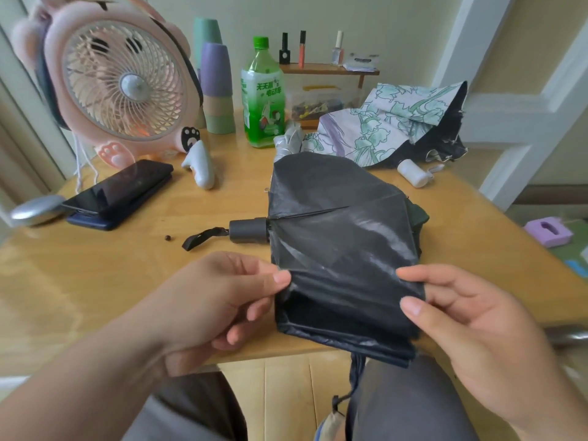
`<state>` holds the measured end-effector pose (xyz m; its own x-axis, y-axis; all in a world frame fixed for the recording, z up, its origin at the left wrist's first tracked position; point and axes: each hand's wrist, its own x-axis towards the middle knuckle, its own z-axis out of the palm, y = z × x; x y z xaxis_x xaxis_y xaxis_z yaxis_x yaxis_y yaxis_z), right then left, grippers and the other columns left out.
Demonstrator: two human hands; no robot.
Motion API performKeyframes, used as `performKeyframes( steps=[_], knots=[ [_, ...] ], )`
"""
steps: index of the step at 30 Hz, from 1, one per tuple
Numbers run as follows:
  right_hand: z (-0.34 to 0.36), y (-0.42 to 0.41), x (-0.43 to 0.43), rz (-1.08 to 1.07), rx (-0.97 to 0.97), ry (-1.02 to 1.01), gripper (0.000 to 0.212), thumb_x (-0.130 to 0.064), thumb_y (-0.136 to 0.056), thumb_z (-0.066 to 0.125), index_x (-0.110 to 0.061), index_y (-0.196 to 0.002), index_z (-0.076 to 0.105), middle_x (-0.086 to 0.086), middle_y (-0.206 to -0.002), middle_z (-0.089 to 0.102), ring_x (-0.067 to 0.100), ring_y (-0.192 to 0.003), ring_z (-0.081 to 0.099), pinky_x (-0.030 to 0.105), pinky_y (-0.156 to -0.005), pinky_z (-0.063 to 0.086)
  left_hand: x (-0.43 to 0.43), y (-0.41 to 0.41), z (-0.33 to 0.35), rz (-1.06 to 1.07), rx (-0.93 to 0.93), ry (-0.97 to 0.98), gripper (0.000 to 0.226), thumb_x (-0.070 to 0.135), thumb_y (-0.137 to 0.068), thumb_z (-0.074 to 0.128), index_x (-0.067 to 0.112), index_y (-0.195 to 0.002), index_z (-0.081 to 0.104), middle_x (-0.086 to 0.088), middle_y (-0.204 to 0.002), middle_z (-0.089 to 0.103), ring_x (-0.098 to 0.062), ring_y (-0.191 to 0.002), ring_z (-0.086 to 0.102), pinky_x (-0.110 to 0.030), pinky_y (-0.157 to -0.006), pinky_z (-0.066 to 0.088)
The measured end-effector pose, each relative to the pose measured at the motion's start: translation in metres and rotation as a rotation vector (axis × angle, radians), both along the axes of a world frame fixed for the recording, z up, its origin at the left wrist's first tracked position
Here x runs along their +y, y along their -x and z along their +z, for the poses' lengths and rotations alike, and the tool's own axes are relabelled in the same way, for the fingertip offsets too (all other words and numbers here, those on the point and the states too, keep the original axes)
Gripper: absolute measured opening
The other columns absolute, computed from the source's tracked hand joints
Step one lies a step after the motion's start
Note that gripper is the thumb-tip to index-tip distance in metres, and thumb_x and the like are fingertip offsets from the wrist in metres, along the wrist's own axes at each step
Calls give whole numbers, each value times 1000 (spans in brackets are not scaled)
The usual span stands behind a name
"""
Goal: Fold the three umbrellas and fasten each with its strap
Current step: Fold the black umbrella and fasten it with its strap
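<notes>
A black collapsed umbrella [343, 237] lies on the wooden table [95, 281], its grey handle [249, 230] and black wrist loop [200, 238] pointing left. Its loose canopy hangs over the table's front edge. My left hand [222, 300] pinches the canopy's near left edge between thumb and fingers. My right hand [471, 316] pinches the near right edge. Behind it lies a floral umbrella [391, 122] with a dark lining and a white handle [413, 173], unfolded and crumpled. A silver umbrella [288, 140] shows partly between the two.
A pink fan [117, 81] stands at the back left, with stacked cups [218, 87] and a green bottle [262, 93] beside it. A phone [121, 192], a grey-white gadget [200, 163] and a silver object [35, 210] lie on the left. A small shelf [331, 70] holds cosmetics.
</notes>
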<state>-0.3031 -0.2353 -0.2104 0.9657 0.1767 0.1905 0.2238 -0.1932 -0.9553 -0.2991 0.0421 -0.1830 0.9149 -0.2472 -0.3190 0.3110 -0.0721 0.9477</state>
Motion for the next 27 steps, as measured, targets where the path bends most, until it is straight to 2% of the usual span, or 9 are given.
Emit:
performKeyframes(
  steps=[2, 4, 9, 12, 16, 18, 21, 24, 27],
  knots=[
    [-6, 3, 1, 3, -34, 87, 28, -36, -81, 77, -43, -108, 74, 10, -69, 61, 22, -63, 50, 19, -64, 42, 7, 1, -1, -94, -75, -231, 48, 32, -94, 70, 8, -58, 49, -11, -50, 41, -17, -37, 33, -20, -40, 24],
    [-12, 7, 1, 1, -87, 200, 36, -15, -87, 78, -47, -103, 74, -1, -72, 61, 10, -65, 53, 12, -68, 42, 11, 1, -1, -197, -132, -473, 45, 31, -98, 66, 7, -63, 51, -12, -51, 50, -19, -39, 44, -21, -44, 34],
    [-14, 12, 3, -56, -258, 479, 34, -23, -82, 75, -50, -102, 73, -6, -79, 56, 4, -74, 59, 0, -66, 37, 6, 4, -1, -214, -176, -767, 33, 28, -100, 59, 13, -71, 55, -1, -51, 61, -14, -43, 55, -22, -54, 45],
    [-11, 15, 2, -65, -303, 547, 38, -22, -73, 72, -47, -102, 75, -8, -78, 54, -2, -73, 58, -2, -65, 36, 0, 5, 1, -134, -203, -810, 38, 50, -94, 60, 17, -75, 61, 6, -53, 61, -8, -45, 53, -23, -54, 45],
    [-13, 17, 0, -67, -295, 551, 38, -23, -73, 73, -48, -102, 74, -9, -77, 53, -5, -64, 53, -1, -61, 35, -3, -10, 1, 149, -675, -1126, 41, 70, -82, 54, 29, -78, 53, 11, -69, 56, -4, -64, 51, -26, -56, 38],
    [-12, 18, 1, -51, -284, 596, 40, -25, -73, 74, -51, -104, 73, -11, -78, 53, -3, -70, 55, 1, -66, 36, -2, -25, 3, 56, -941, -1089, 43, 74, -83, 54, 38, -106, 55, 16, -104, 57, -9, -96, 57, -33, -80, 51],
    [-10, 19, -1, -20, -252, 681, 46, -28, -79, 79, -60, -109, 67, -13, -85, 55, 2, -79, 57, 5, -71, 39, 3, -47, -1, -321, -998, -1226, 82, 87, -81, 34, 47, -153, 25, 11, -163, 24, -17, -152, 20, -50, -123, 22],
    [7, 18, -3, 116, -128, 803, 56, -30, -83, 81, -77, -100, 58, -21, -99, 58, 0, -91, 58, 9, -78, 41, 7, -51, -13, -572, -931, -1266, 89, 89, -82, 20, 47, -159, 5, 20, -168, -12, -1, -152, -19, -44, -127, -6],
    [41, 13, -1, 182, 64, 873, 31, -41, -89, 73, -70, -90, 62, -31, -94, 64, -3, -79, 61, 14, -73, 47, 13, -46, -21, -647, -954, -1216, 75, 85, -89, 16, 53, -156, 15, 25, -166, -12, 0, -149, -27, -40, -124, -14]
  ],
)
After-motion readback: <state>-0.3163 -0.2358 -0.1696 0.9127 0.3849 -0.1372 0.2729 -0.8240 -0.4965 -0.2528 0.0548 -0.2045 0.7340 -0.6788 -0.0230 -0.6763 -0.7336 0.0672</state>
